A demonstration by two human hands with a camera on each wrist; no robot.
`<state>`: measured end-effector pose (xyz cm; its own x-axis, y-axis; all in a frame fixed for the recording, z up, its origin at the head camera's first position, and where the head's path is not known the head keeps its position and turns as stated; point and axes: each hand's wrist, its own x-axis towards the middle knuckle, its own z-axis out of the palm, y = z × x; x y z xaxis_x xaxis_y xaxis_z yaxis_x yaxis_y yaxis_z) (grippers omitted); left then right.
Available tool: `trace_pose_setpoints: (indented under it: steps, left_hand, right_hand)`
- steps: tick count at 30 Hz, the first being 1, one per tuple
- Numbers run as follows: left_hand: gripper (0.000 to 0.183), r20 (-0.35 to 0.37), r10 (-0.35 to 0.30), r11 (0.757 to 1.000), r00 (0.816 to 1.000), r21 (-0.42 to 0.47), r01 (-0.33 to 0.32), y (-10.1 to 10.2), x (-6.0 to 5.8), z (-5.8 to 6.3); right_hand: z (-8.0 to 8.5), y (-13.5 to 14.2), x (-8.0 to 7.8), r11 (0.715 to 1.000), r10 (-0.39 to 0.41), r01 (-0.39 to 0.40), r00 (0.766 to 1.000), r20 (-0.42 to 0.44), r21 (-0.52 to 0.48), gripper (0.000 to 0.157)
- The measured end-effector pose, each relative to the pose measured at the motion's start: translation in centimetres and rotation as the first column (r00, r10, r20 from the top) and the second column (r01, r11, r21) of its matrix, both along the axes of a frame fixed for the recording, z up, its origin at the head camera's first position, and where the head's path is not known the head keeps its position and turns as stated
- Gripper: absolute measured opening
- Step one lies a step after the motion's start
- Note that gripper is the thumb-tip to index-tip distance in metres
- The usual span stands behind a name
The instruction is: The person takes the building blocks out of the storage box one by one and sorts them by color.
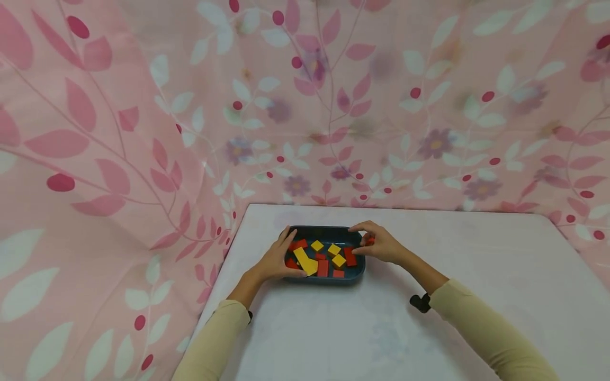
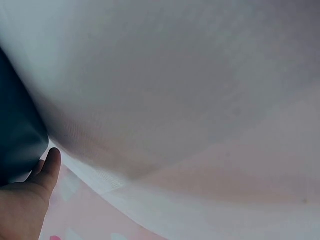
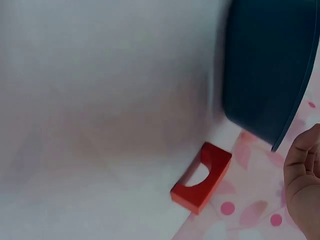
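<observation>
Dark tray (image 1: 324, 282) sits on the white-covered table (image 1: 381, 323), w/ mixed blocks loose inside: a big yellow block (image 1: 304, 261) at the left, several small yellow blocks (image 1: 334, 249), and red blocks (image 1: 322, 268) around them. L hand (image 1: 274, 262) grips the tray's left end, thumb along the near rim, fingers at the far side. R hand (image 1: 381, 244) is at the right end, fingers bent, index by the far rim, thumb near an upright-looking red block (image 1: 350, 257); whether it actually grips the rim or a block, can't tell, since its own fingers hide the contact.

Right wrist view has a red arch block (image 3: 216, 174) outside, on the table near the tray's right end.

Main risks: if only L hand has a firm hold, a pull or lift would prob. swing or tip the tray & slide the loose blocks to one end. A shift to the right could knock the arch. R thumb might also nudge the nearby red block over.
</observation>
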<state>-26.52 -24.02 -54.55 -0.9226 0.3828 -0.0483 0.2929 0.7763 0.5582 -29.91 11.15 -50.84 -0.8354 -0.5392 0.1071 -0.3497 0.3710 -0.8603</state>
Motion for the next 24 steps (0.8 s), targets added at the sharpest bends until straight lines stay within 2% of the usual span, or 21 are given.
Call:
trace_pose_setpoints:
  steps: [5, 11, 19, 24]
  left_hand:
    - [0.126, -0.012, 0.004, 1.0, 1.0, 0.02, -0.004, 0.0, -0.1, 0.1]
    - [0.126, 0.002, -0.006, 1.0, 1.0, 0.008, 0.006, 0.0, -0.1, 0.2]
    - [0.124, -0.005, 0.006, 1.0, 1.0, 0.013, -0.006, 0.1, -0.1, 0.6]
    - [0.125, 0.01, -0.009, 1.0, 1.0, 0.01, 0.009, 0.0, 0.1, 0.3]
  right_hand:
    - [-0.1, -1.3, 0.2, 0.997, 0.067, -0.068, 0.998, -0.017, -0.028, 0.055]
    - [-0.5, -3.2, 0.6, 0.988, 0.151, -0.151, 0.988, -0.015, 0.004, 0.048]
    - [-1.3, -5.6, 0.6, 0.964, 0.267, -0.267, 0.96, -0.087, 0.018, 0.046]
    - [-2.2, -6.0, 0.5, 0.954, 0.298, -0.294, 0.95, -0.09, 0.054, 0.043]
